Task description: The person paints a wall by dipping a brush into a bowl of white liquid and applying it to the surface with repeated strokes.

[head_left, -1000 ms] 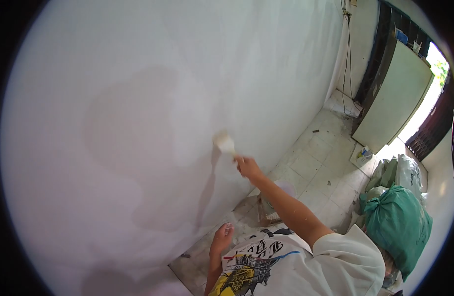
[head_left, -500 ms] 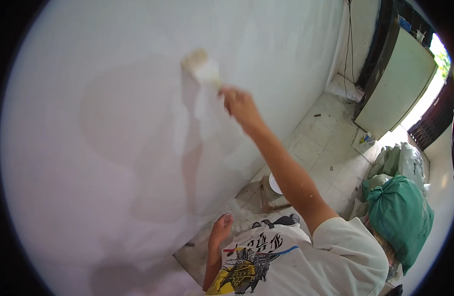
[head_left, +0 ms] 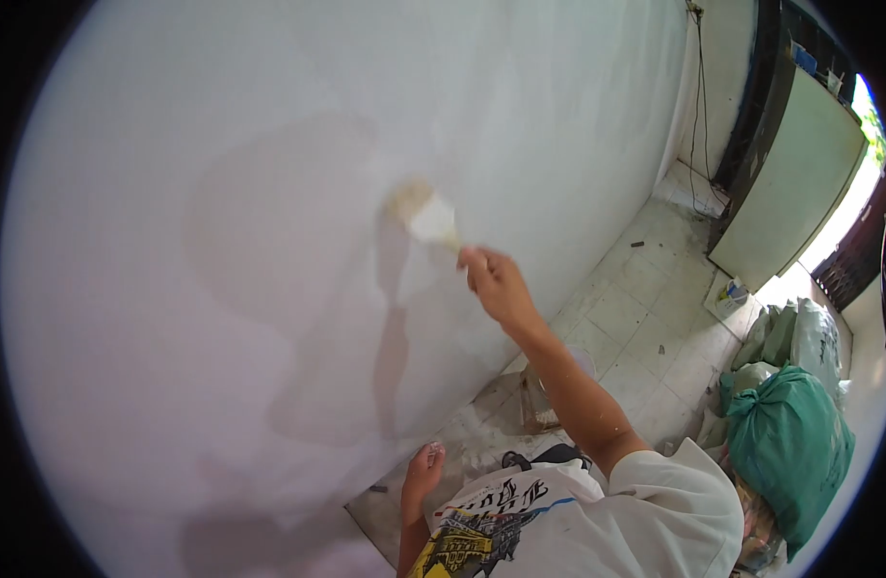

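My right hand (head_left: 496, 281) is closed around the handle of a wide paintbrush (head_left: 425, 214), out in front of me at the wall. The brush has tan bristles and a pale, whitish body; its bristle end points up and left, right at the white wall (head_left: 298, 250). The brush and the right arm cast a shadow on the wall. Low down near the wall's foot, my left hand (head_left: 425, 469) hangs by my body with its fingers curled in and nothing showing in them. There are whitish specks on its fingers.
A round container (head_left: 578, 362) stands on the tiled floor (head_left: 621, 308), partly behind my right forearm. Tied green sacks (head_left: 790, 443) lean at the right. A pale panel (head_left: 794, 183) stands by the bright doorway, a small tub (head_left: 730, 297) at its foot. Cables (head_left: 698, 106) hang in the far corner.
My right hand and the brush have moved down the wall and slightly right in view. The whole view has shifted a little; my left hand stays low by my body.
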Motion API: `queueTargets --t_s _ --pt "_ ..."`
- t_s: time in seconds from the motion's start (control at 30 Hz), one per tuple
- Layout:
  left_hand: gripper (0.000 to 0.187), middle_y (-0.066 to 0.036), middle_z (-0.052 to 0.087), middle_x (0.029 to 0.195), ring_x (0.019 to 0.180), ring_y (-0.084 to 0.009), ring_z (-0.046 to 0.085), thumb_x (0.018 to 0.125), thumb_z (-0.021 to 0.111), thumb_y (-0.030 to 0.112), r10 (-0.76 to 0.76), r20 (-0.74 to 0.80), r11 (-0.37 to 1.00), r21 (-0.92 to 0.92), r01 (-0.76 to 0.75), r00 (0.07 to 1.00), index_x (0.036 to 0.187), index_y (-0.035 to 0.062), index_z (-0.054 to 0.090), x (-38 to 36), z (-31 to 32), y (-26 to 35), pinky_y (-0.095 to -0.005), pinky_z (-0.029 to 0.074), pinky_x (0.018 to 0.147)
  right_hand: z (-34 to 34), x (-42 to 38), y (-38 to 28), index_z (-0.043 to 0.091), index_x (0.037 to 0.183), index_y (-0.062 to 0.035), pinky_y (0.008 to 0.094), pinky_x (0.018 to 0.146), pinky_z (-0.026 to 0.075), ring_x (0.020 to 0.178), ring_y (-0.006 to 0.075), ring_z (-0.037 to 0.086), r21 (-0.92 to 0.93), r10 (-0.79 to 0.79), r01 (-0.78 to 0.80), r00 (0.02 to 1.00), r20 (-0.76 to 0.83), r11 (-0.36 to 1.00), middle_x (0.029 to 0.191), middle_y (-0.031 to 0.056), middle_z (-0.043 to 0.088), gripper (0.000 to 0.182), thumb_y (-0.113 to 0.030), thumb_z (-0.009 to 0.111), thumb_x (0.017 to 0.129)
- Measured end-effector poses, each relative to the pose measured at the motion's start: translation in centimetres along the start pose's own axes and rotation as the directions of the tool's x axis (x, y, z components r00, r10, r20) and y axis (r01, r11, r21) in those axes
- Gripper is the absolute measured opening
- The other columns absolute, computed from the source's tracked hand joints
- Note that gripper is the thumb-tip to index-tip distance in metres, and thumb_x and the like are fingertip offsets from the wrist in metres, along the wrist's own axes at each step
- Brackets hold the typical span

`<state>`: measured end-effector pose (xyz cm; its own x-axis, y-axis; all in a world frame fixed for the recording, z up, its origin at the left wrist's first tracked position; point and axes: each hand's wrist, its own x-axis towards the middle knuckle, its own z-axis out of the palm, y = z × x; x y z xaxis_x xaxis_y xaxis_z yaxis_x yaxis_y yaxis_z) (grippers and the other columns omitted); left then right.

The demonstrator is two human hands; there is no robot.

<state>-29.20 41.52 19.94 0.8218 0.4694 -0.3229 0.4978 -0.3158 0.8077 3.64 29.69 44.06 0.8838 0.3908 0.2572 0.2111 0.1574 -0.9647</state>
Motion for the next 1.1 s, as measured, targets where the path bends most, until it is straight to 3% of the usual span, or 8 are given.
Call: queueTargets --t_s 0.13,0.37,0.47,0.53,0.57,0.63,0.8,1.1 --pt "0.036 -0.016 0.068 0.107 0.099 -0.0221 0.067 0.096 0.057 0.028 0.014 0.031 0.998 -0.059 -0.013 0.999 0.115 -0.002 0.059 -0.6 0.5 0.8 -0.0316 0.051 0.086 0.9 1.6 -1.0 0.061 0.078 -0.0045 0.026 0.048 0.032 0.053 0.0059 0.039 0.117 0.045 -0.047 0.999 0.016 0.992 0.057 -0.0035 0.044 0.042 -0.039 0.049 0.098" --pt "0.031 -0.013 0.069 0.104 0.095 -0.0189 0.066 0.096 0.056 0.025 0.033 -0.009 0.997 -0.072 -0.034 0.999 0.114 -0.0005 0.06 -0.4 -0.2 3.2 -0.0307 0.051 0.081 1.5 -7.7 28.0 0.066 0.091 0.0005 0.0375 0.068 0.049 0.075 0.0255 0.063 -0.197 0.558 -0.549 0.83 -0.011 0.812 0.076 0.0174 0.065 0.041 -0.038 0.053 0.094" --pt "0.03 -0.013 0.069 0.103 0.092 -0.0187 0.066 0.096 0.057 0.024 0.082 -0.024 0.997 -0.011 -0.082 0.996 0.113 -0.0003 0.06 0.6 -0.5 4.8 -0.0308 0.051 0.08 0.7 -5.1 38.1 0.07 0.082 -0.0018 0.0393 0.055 0.047 0.058 0.0245 0.061 -0.558 0.524 -0.478 0.847 -0.09 0.678 0.06 0.0121 0.061 0.037 -0.035 0.057 0.09" --pt "0.03 -0.013 0.068 0.102 0.092 -0.0188 0.065 0.096 0.056 0.025 0.117 -0.035 0.993 0.005 -0.117 0.993 0.113 -0.0005 0.06 1.0 -1.1 6.0 -0.0309 0.051 0.08 0.9 -1.2 31.2 0.071 0.076 -0.0014 0.0469 0.068 0.05 0.072 0.0415 0.065 -0.664 0.114 -0.054 0.992 0.046 0.746 0.073 0.025 0.066 0.043 -0.037 0.051 0.09" --pt "0.031 -0.013 0.068 0.102 0.092 -0.0189 0.066 0.096 0.056 0.025 0.128 -0.044 0.991 -0.023 -0.129 0.991 0.113 -0.0007 0.06 1.2 -1.2 6.8 -0.0309 0.051 0.08 -0.2 0.4 19.0 0.066 0.097 0.005 0.0466 0.075 0.05 0.087 0.0453 0.063 -0.7 0.26 -0.012 0.933 0.249 0.714 0.091 0.0281 0.066 0.039 -0.031 0.053 0.091" --pt "0.031 -0.014 0.068 0.103 0.092 -0.0193 0.066 0.096 0.056 0.025 0.141 -0.05 0.987 -0.065 -0.144 0.989 0.113 -0.0009 0.06 1.0 -0.9 6.5 -0.0311 0.051 0.08 -0.1 0.9 8.1 0.067 0.084 0.0014 0.0399 0.055 0.044 0.054 0.0291 0.057 -0.289 0.089 -0.062 0.993 0.081 0.955 0.056 0.015 0.058 0.037 -0.032 0.054 0.093" --pt "0.032 -0.014 0.068 0.104 0.093 -0.0204 0.066 0.097 0.056 0.026 0.145 0.008 0.986 -0.08 -0.144 0.989 0.115 -0.0003 0.059 1.7 0.7 5.3 -0.0322 0.051 0.082 -0.2 1.5 -1.1 0.061 0.081 -0.0047 0.0249 0.044 0.028 0.048 0.0043 0.031 0.114 0.053 -0.063 0.995 0.088 0.991 0.051 -0.0059 0.037 0.04 -0.039 0.05 0.099" --pt "0.035 -0.013 0.068 0.105 0.095 -0.0195 0.065 0.096 0.057 0.027 0.092 -0.056 0.992 -0.08 -0.097 0.994 0.118 0.0004 0.059 0.3 -0.9 4.5 -0.0316 0.051 0.082 1.8 -8.2 30.4 0.067 0.077 -0.003 0.0291 0.048 0.039 0.048 0.0114 0.047 -0.203 0.418 -0.434 0.901 -0.12 0.878 0.054 0.0036 0.052 0.043 -0.042 0.056 0.093"
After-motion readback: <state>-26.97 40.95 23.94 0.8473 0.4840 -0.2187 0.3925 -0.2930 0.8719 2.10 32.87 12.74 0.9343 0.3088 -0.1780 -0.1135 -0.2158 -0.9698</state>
